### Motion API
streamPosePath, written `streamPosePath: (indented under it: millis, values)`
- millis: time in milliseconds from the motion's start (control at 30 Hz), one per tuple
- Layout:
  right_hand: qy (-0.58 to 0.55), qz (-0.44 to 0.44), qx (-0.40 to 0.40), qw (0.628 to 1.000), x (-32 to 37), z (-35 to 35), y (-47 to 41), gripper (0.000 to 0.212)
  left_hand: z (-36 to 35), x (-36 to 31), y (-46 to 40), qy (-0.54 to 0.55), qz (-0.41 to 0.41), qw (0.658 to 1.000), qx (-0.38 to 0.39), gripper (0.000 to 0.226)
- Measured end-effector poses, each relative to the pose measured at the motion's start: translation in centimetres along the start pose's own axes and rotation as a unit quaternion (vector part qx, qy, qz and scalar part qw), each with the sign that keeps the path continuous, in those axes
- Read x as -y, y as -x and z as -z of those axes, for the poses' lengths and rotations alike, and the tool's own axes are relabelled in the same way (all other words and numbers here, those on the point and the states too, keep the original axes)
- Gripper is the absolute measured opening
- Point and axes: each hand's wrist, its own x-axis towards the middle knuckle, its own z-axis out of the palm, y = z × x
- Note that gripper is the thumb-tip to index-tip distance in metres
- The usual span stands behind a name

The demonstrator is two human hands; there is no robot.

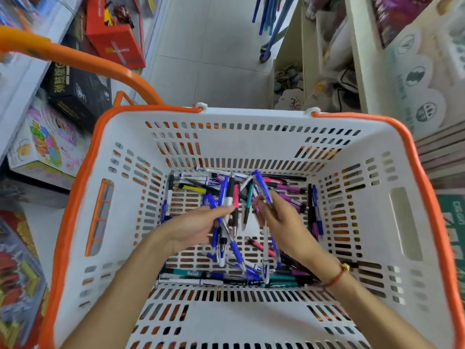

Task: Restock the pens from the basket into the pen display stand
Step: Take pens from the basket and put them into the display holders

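Note:
A white slotted basket point(251, 137) with an orange rim fills the head view. Several loose pens point(292, 191) in blue, purple, pink, teal and black lie on its bottom. My left hand point(191, 227) reaches into the basket and grips a bunch of pens point(227, 197), mostly blue with a black and a pink one. My right hand point(279, 220) is beside it and pinches a blue pen point(263, 186) that points up and away, with more pens hanging below its fingers. The pen display stand is not in view.
The basket's orange handle point(83, 61) arcs off to the upper left. Boxed toys point(47, 147) crowd shelves on the left. Cream shelving with small goods point(314, 79) stands at the right. A pale tiled aisle floor point(208, 46) runs ahead.

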Motion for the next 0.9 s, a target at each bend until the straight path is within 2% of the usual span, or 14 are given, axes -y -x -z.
streamPosePath:
  millis: [67,100,133,167,233,267,367,433,533,667,767,833,900]
  values:
    - [-0.089,-0.014,-0.058,0.994,0.3,0.2,-0.4,0.017,-0.4,0.2,-0.3,-0.013,-0.018,1.0,-0.002,0.101]
    - [-0.123,-0.027,-0.08,0.989,0.5,0.3,-0.7,0.021,-0.4,0.3,-0.3,-0.023,-0.024,0.999,-0.016,0.11]
    - [-0.148,-0.043,-0.093,0.984,0.6,0.6,-0.9,0.026,-0.5,0.3,-0.3,-0.024,-0.027,0.999,-0.015,0.107]
    - [-0.164,-0.061,-0.094,0.98,0.7,0.8,-1.1,0.031,-0.8,-0.1,-0.2,-0.004,-0.024,1.0,-0.007,0.092]
    - [-0.164,-0.11,-0.055,0.979,0.8,1.2,-1.4,0.039,-1.3,-0.3,-0.1,0.028,-0.032,0.999,0.018,0.046]
    - [-0.157,-0.139,-0.025,0.977,0.9,1.3,-1.4,0.04,-1.4,-0.2,-0.1,0.034,-0.031,0.999,0.023,0.036]
    - [-0.188,-0.177,0.024,0.966,0.8,1.2,-1.3,0.041,-2.1,-0.4,0.3,0.014,-0.006,0.999,0.046,0.039]
    - [-0.207,-0.163,0.029,0.964,0.9,1.2,-1.3,0.046,-2.5,-0.6,0.7,-0.007,0.013,0.998,0.055,0.046]
    - [-0.223,-0.144,0.032,0.964,1.1,1.3,-1.2,0.047,-2.6,-1.0,1.1,-0.01,0.008,0.998,0.058,0.041]
    - [-0.199,-0.159,0.044,0.966,0.6,1.7,-1.4,0.041,-2.3,-1.6,1.9,0.034,0.02,0.996,0.079,0.038]
    - [-0.178,-0.17,0.066,0.967,0.4,2.2,-1.6,0.043,-1.7,-1.4,1.7,0.068,0.036,0.989,0.125,0.047]
    - [-0.155,-0.171,0.073,0.97,0.4,2.5,-1.7,0.044,-1.3,-1.2,1.5,0.103,0.046,0.986,0.121,0.054]
    - [-0.152,-0.167,0.077,0.971,0.4,2.6,-1.7,0.043,-1.3,-1.2,1.4,0.127,0.053,0.984,0.115,0.043]
